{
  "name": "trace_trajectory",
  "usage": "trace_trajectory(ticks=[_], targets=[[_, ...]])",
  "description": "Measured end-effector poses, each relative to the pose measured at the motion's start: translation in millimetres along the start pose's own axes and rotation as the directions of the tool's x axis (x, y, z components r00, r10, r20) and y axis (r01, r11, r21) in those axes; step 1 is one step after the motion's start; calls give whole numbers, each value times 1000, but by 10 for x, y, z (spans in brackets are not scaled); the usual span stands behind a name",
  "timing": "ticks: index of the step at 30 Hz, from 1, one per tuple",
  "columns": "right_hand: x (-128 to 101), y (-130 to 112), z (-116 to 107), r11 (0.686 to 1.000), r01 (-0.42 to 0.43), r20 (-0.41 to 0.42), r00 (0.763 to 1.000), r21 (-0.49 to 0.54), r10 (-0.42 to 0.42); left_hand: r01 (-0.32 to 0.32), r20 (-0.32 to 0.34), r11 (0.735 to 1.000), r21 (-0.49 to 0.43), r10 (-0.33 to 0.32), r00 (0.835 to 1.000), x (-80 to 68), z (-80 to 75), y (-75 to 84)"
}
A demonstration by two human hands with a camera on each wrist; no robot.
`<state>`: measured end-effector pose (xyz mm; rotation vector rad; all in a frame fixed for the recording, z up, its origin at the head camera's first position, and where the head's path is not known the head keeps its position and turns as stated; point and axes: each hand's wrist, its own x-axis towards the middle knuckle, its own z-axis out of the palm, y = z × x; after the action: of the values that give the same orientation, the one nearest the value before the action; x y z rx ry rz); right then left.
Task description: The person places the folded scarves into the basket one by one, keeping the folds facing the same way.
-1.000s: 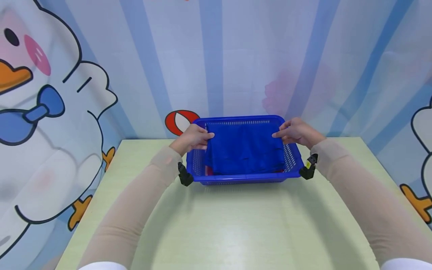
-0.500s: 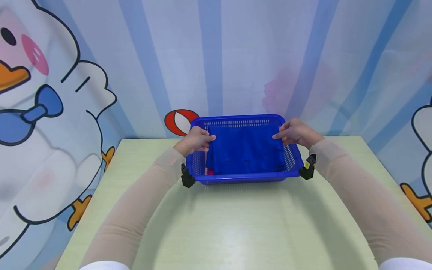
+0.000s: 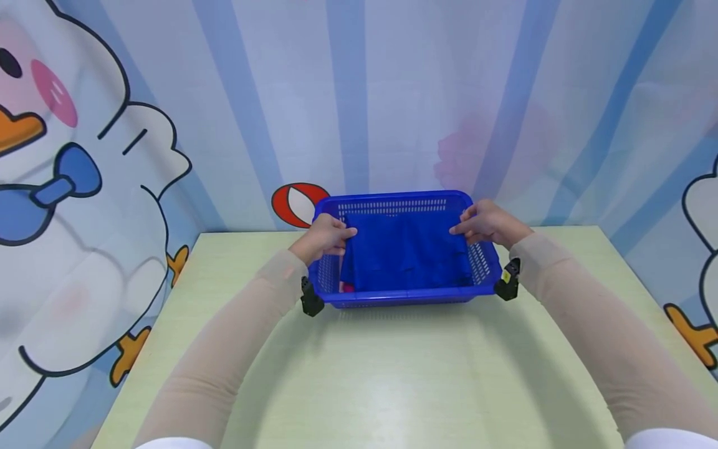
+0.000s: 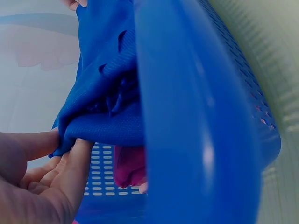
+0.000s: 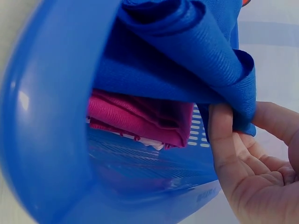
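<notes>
In the head view, a folded blue cloth (image 3: 409, 252) lies in a blue plastic basket (image 3: 409, 294) with slotted sides. My left hand (image 3: 325, 238) pinches the cloth's far left corner between thumb and fingers. At the far right corner, my right hand (image 3: 489, 223) pinches the cloth in the same way. Under the blue cloth, the right wrist view shows a folded magenta cloth (image 5: 140, 114) with fringe along its edge, and something pale beneath it. Part of that magenta cloth (image 4: 130, 165) also shows in the left wrist view. The blue cloth hides most of the basket's floor.
The basket stands near the back of a pale green table (image 3: 387, 374), close to a curtain (image 3: 404, 93) printed with blue stripes and cartoon ducks. A black wrist camera (image 3: 311, 298) sits beside the basket's left front corner, another wrist camera (image 3: 507, 280) beside the right.
My left hand has shifted slightly right and toward me, lowering the cloth's left corner. My right hand has come slightly nearer too. Both keep their pinch; the basket has hardly moved.
</notes>
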<state>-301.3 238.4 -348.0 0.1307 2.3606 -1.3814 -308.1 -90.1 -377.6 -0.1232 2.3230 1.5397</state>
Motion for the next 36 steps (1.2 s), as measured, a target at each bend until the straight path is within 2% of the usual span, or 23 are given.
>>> trace_trajectory(ticks=[9,22,27,36], targets=[[14,23,18,1000,0,25,1000,20,-1,-15,-2,1000,-5,15,1000,-10,13,-20],[36,74,22,1000,-4,35,999,-18,5,1,-18,1000,-4,-1,1000,-15,18,-18],[17,62,20,998,29,43,999,-61,-26,-4,-13,1000,-19,4,1000,-48,-3,-16],[-44,65,30,983,104,-15,994,-152,-108,-4,-28,1000,-29,3,1000,-59,-2,-14]])
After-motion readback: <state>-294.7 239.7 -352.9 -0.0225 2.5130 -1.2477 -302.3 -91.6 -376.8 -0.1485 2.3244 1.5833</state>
